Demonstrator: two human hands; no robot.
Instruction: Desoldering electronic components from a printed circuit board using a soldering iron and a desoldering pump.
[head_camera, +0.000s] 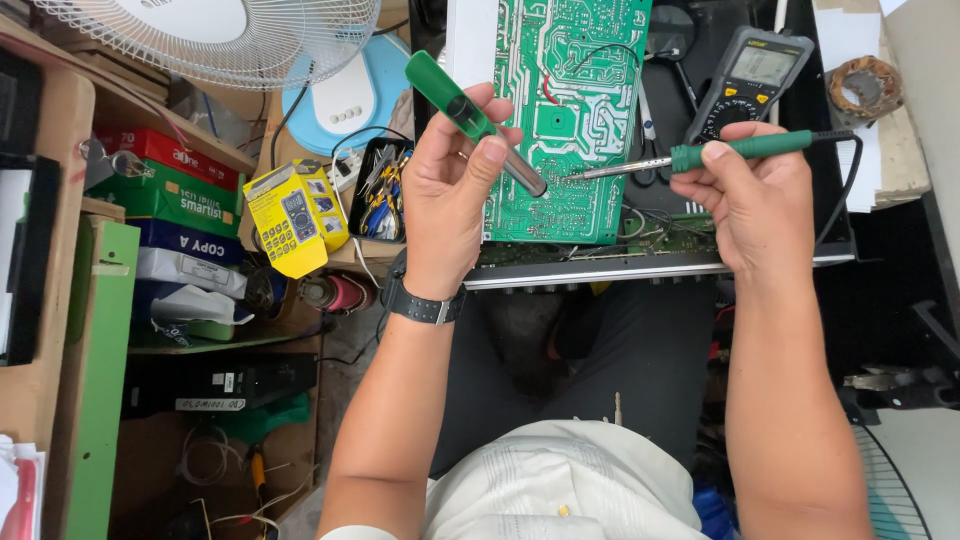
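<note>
Over the green circuit board (560, 120), the left hand (450, 190) is closed around a green desoldering pump (470, 110), its tip touching the board. Right of the board, the right hand (755, 200) grips a green-handled soldering iron (700, 155), its tip meeting the board beside the pump's tip.

Beyond both hands, the dark desk (830, 200) carries a green printed circuit board (565, 120) lying solder-side up under the hands, a grey handheld multimeter (750, 80) just past the right hand (755, 205), and a brown wire coil (865, 88) further right.
</note>
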